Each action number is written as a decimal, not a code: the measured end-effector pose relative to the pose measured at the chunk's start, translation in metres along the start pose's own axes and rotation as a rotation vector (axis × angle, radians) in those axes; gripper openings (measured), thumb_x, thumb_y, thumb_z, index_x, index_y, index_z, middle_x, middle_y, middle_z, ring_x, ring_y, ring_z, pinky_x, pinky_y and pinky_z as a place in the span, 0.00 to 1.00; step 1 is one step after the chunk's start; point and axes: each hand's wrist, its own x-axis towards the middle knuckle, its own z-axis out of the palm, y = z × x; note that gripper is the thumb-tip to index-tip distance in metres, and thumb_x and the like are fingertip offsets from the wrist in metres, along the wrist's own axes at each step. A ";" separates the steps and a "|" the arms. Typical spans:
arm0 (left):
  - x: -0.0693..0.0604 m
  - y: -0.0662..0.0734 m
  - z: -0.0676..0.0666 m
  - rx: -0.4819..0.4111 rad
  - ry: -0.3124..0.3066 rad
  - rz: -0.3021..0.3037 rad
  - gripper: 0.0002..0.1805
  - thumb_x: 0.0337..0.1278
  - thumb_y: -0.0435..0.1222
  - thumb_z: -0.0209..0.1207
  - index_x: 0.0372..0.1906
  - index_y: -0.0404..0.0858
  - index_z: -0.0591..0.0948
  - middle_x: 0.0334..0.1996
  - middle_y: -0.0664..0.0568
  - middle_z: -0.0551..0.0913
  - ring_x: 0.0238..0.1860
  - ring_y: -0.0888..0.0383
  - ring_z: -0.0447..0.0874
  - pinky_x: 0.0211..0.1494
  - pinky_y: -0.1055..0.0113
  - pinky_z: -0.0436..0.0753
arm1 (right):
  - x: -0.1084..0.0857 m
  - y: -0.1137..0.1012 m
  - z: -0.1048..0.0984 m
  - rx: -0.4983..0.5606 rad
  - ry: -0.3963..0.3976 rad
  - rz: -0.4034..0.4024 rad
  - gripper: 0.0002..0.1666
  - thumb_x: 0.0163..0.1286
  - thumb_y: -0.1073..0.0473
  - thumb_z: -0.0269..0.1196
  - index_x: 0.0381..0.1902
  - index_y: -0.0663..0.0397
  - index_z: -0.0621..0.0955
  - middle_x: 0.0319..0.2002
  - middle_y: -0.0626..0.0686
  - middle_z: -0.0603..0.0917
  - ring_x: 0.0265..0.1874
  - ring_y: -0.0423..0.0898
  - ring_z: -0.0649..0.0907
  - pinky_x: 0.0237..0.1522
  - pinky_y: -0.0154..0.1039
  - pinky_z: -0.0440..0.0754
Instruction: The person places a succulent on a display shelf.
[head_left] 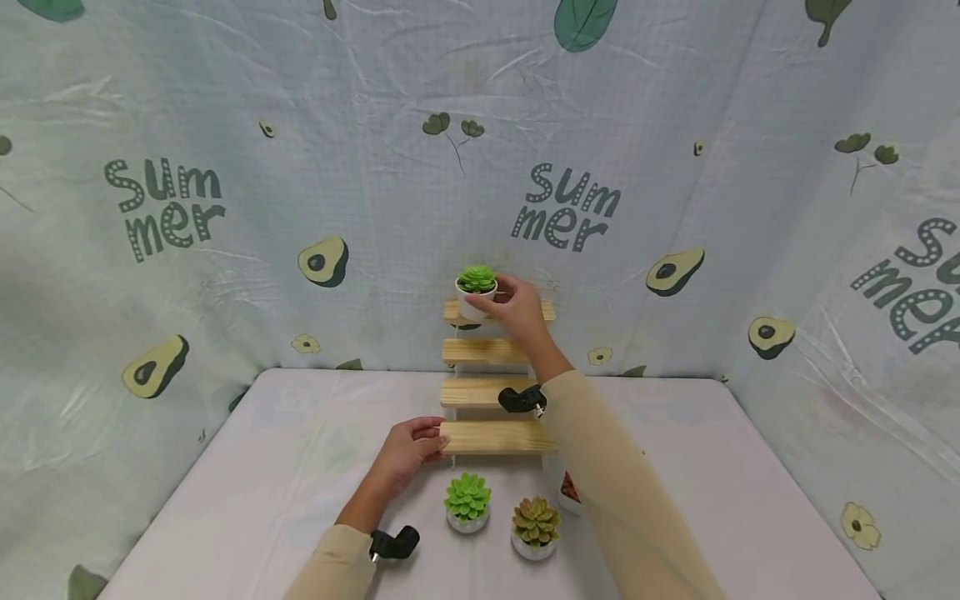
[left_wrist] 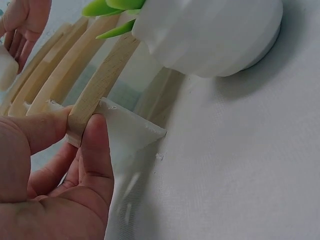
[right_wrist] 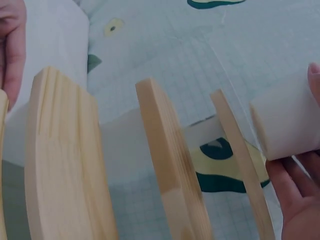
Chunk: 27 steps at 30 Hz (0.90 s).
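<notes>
A small wooden tiered stand (head_left: 483, 392) with stepped slats rises at the back of the table. My right hand (head_left: 519, 310) grips a white pot (head_left: 471, 310) with a bright green succulent (head_left: 477, 279) at the left part of the top slat. In the right wrist view the white pot (right_wrist: 287, 120) is close beside the top slat (right_wrist: 242, 160); whether it touches is hard to tell. My left hand (head_left: 408, 454) pinches the left end of the lowest slat (head_left: 495, 437). The left wrist view shows thumb and finger on that slat's end (left_wrist: 82, 120).
In front of the stand sit a green potted succulent (head_left: 468, 500) and a reddish-green one (head_left: 536, 527). Another white pot with red contents (head_left: 570, 492) is partly hidden behind the right sleeve. A printed cloth (head_left: 375, 208) hangs behind the white table (head_left: 315, 417).
</notes>
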 end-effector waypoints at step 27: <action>-0.004 0.001 0.002 -0.015 0.013 -0.004 0.20 0.65 0.25 0.63 0.61 0.26 0.78 0.42 0.43 0.82 0.37 0.57 0.84 0.42 0.62 0.91 | 0.010 -0.003 0.024 -0.105 0.042 0.124 0.39 0.61 0.43 0.76 0.66 0.53 0.79 0.56 0.55 0.86 0.55 0.51 0.85 0.55 0.48 0.87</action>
